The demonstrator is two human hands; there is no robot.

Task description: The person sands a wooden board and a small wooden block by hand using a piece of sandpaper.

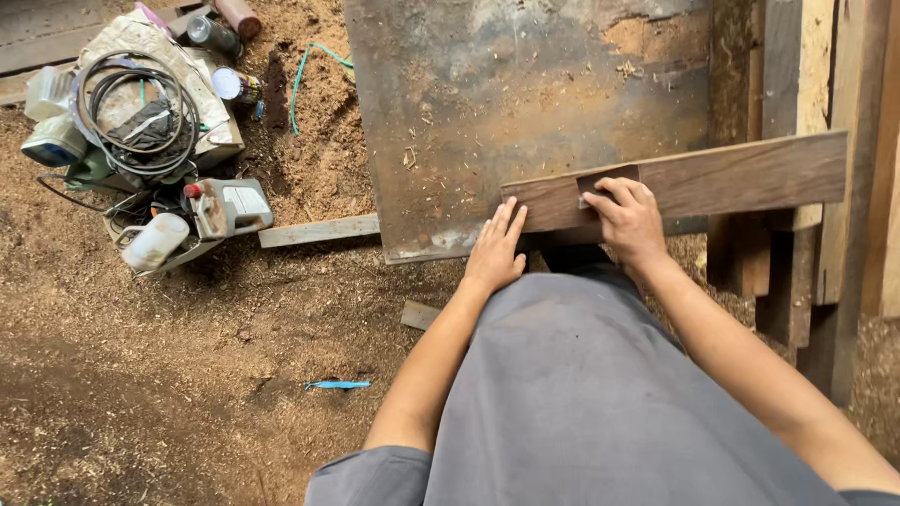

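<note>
A long brown wooden plank (731, 178) lies across the near edge of a rusty metal table top (525, 103). My left hand (495, 248) rests flat with fingers spread on the plank's left end. My right hand (626, 217) presses on the plank near its middle, fingertips at a rectangular notch (607, 176) cut into its upper edge. Whether the right hand holds a small object is hidden by the fingers. My grey shirt fills the lower centre.
Sawdust covers the ground. At the upper left lies a pile with a coiled cable (131, 108), power tools (225, 208) and cans (234, 86). A thin wood strip (319, 230), a small offcut (419, 315) and a blue object (337, 384) lie on the ground. Upright timbers (797, 75) stand at the right.
</note>
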